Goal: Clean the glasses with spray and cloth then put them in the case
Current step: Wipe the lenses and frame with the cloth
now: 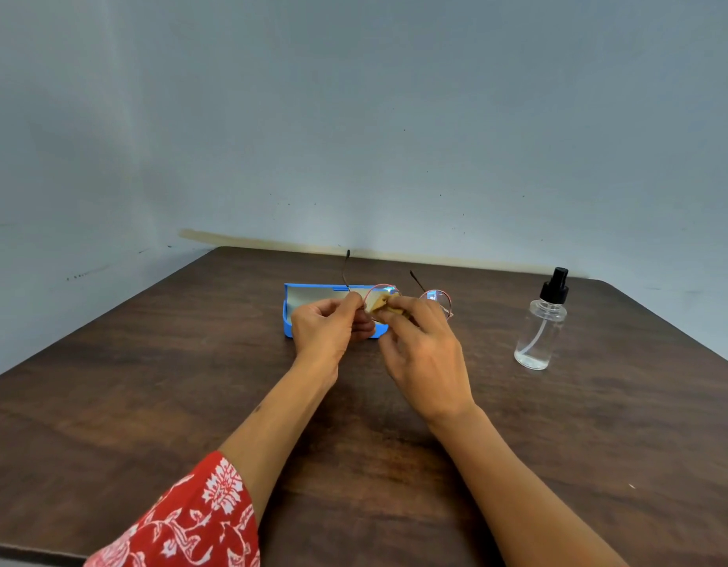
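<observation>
Round thin-rimmed glasses (435, 298) hang in the air above the table, temples open and pointing away from me. My left hand (327, 327) pinches the frame at its left hinge. My right hand (425, 349) presses a small tan cloth (384, 301) against the left lens. The blue case (290, 317) lies open on the table just behind and under my hands, partly hidden by them. A clear spray bottle (540, 327) with a black pump top stands upright to the right, apart from both hands.
The dark wooden table (190, 382) runs up to a grey wall at the back. Its right rear corner is cut off just behind the bottle. My left arm wears a red patterned sleeve (190, 521).
</observation>
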